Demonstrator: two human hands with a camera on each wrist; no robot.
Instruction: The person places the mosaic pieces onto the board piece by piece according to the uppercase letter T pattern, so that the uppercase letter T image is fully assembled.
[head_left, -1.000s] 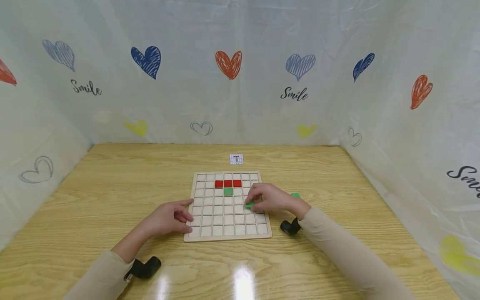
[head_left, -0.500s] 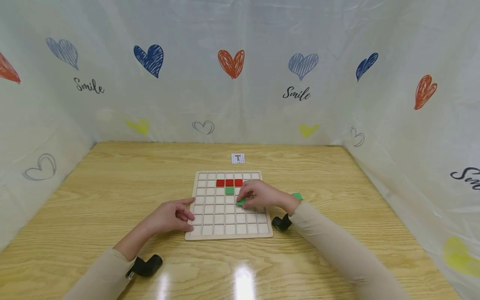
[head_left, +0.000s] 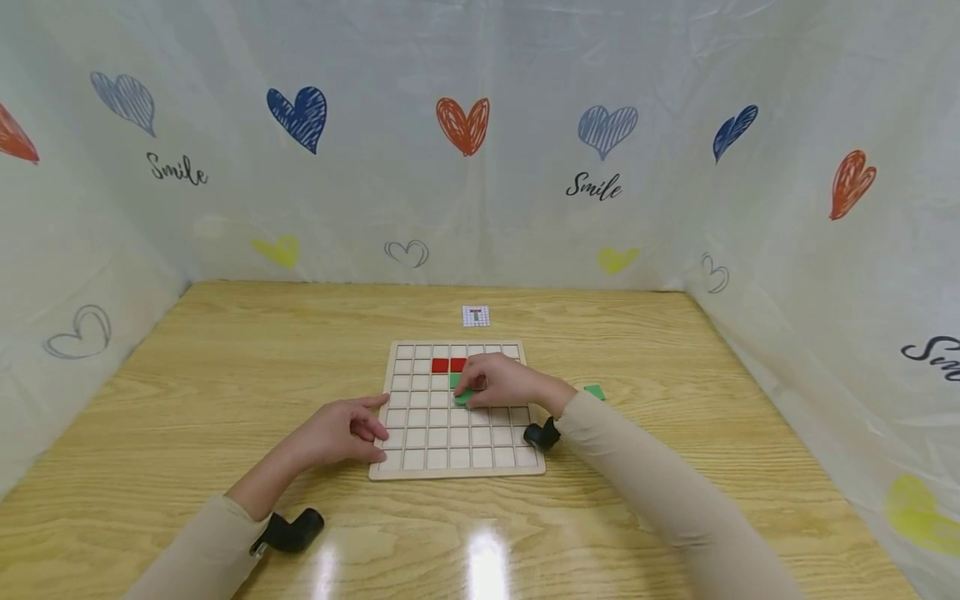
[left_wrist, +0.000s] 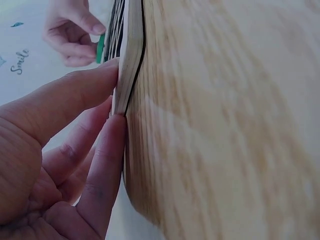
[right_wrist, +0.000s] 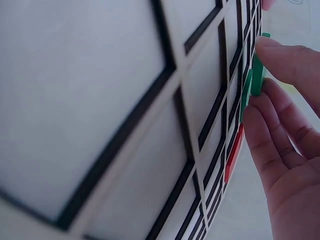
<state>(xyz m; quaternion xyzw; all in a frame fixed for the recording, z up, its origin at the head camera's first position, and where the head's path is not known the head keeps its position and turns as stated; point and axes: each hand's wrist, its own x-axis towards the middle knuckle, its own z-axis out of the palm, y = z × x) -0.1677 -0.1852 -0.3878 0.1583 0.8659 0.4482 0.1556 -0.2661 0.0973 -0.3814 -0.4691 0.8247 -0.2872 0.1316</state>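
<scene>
A green square tile (head_left: 463, 398) is pinched between the thumb and fingers of my right hand (head_left: 498, 382), low over the middle of the wooden grid board (head_left: 457, 476). In the right wrist view this held tile (right_wrist: 258, 75) stands right by a green tile (right_wrist: 246, 97) set in the grid. Two red tiles (head_left: 448, 365) show in the row above; the hand hides a third. My left hand (head_left: 337, 435) touches the board's left edge with its fingertips. Close up in the left wrist view, thumb and finger rest against the board's edge (left_wrist: 131, 55).
Another green tile (head_left: 594, 392) lies on the table right of the board, beside the right wrist. Behind the board is a small card (head_left: 476, 316) printed with a T-shaped grid pattern. White sheets with hearts enclose the table (head_left: 247, 358) at the back and sides.
My right hand has carried the green tile leftward across the board, from its right side to just below the set green tile. The left hand has stayed at the edge.
</scene>
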